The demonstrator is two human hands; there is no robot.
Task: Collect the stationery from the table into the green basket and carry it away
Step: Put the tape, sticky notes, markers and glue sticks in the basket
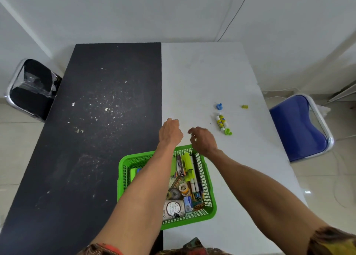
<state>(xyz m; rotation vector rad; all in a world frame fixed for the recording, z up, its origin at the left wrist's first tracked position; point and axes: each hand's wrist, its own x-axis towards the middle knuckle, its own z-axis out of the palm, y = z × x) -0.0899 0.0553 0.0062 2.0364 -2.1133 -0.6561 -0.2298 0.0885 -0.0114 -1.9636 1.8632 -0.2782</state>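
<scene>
The green basket [123,174] stands at the near edge of the table, astride the join of the black and white halves. It holds pens, a highlighter, tape rolls and other stationery. My left hand [170,132] hovers just beyond the basket's far rim with its fingers curled under; whether it holds anything is hidden. My right hand [203,140] hangs beside it with loosely curled fingers and nothing visible in it. On the white half, to the right, lie two glue sticks [221,122], a small green piece [228,132], a blue sharpener [219,106] and a small yellow-green item [244,106].
The black table half [96,119] carries only white specks. A black chair [32,89] stands at the table's left side and a blue chair [300,127] at its right. White walls close off the far side.
</scene>
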